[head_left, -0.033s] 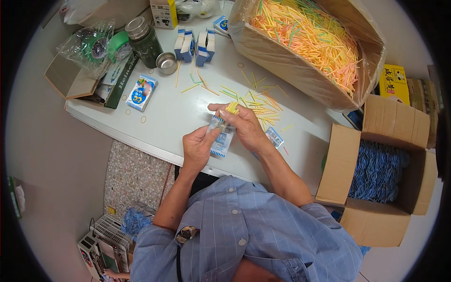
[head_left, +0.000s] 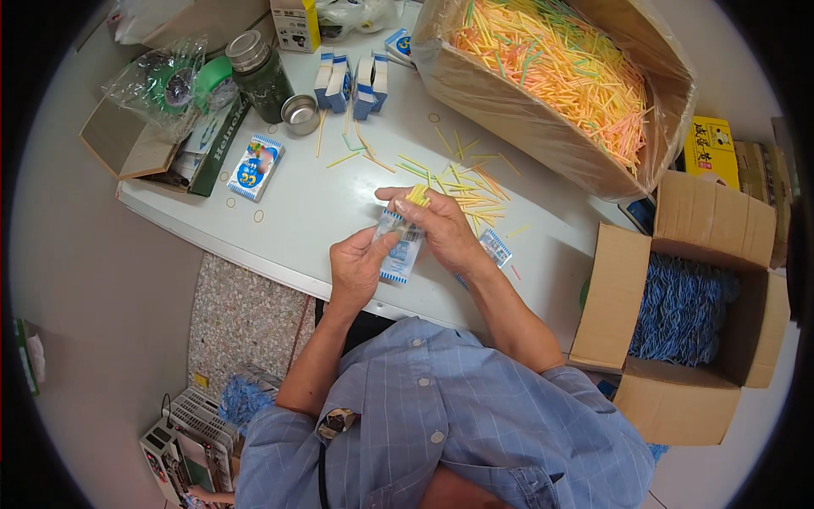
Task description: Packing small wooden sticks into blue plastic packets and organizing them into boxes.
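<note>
Over the near part of the table (head_left: 292,242), my left hand (head_left: 354,265) grips a small clear plastic packet (head_left: 403,258) with blue print and blue striped ends. My right hand (head_left: 443,229) pinches a bundle of thin yellow straw-like sticks (head_left: 418,196) at the packet's upper end. Whether the sticks' lower ends are inside the packet is hidden by the fingers. Another packet with striped ends (head_left: 495,248) lies beside my right wrist, partly covered. Loose yellow, green and orange sticks (head_left: 475,202) are scattered just beyond my hands.
A large plastic-lined carton (head_left: 526,110) full of coloured sticks stands far right. At right, an open carton (head_left: 615,288) holds blue twisted strands (head_left: 682,310). On the left are a filled packet (head_left: 255,167), a dark flask (head_left: 263,85), a metal cup (head_left: 300,114) and small blue-white boxes (head_left: 333,81).
</note>
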`<state>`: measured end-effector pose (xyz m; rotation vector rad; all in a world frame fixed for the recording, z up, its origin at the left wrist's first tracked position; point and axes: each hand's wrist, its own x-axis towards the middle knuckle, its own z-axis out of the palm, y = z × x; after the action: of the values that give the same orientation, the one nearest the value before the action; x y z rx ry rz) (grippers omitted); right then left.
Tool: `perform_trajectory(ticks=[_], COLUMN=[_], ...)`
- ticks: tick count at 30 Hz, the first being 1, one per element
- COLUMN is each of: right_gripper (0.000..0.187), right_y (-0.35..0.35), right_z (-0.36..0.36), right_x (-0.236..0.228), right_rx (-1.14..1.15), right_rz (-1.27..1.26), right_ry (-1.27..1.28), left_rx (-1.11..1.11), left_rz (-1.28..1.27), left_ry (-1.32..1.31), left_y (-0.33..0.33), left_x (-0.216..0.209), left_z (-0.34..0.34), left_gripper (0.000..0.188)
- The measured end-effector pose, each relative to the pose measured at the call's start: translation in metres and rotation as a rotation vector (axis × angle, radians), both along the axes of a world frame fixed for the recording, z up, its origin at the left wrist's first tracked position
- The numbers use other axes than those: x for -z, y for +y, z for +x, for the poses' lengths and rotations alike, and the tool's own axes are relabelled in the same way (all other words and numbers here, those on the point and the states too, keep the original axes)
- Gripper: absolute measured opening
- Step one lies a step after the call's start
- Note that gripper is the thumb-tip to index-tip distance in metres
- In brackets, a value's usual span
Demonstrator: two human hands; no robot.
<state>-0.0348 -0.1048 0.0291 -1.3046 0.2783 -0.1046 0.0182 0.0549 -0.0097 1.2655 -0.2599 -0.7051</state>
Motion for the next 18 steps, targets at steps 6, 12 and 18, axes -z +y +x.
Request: perform_trajectory(ticks=[6, 12, 18], right_gripper=[0.032, 0.040, 0.037], right_y=[0.009, -0.002, -0.002], right_z=[0.006, 0.004, -0.003], right_x=[-0.005, -0.008, -0.003], right_rx=[0.038, -0.109, -0.019], right_rz=[0.176, -0.205, -0.478], right_ry=[-0.081, 0.036, -0.169], left_rx=[0.031, 0.007, -0.025], left_rz=[-0.032, -0.063, -0.106], left_ry=[0.031, 0.035, 0.053], left_y=[0.001, -0.001, 0.000], left_x=[0.002, 0.002, 0.003], left_z=[0.003, 0.003, 0.004], left_gripper=[0.023, 0.024, 0.023])
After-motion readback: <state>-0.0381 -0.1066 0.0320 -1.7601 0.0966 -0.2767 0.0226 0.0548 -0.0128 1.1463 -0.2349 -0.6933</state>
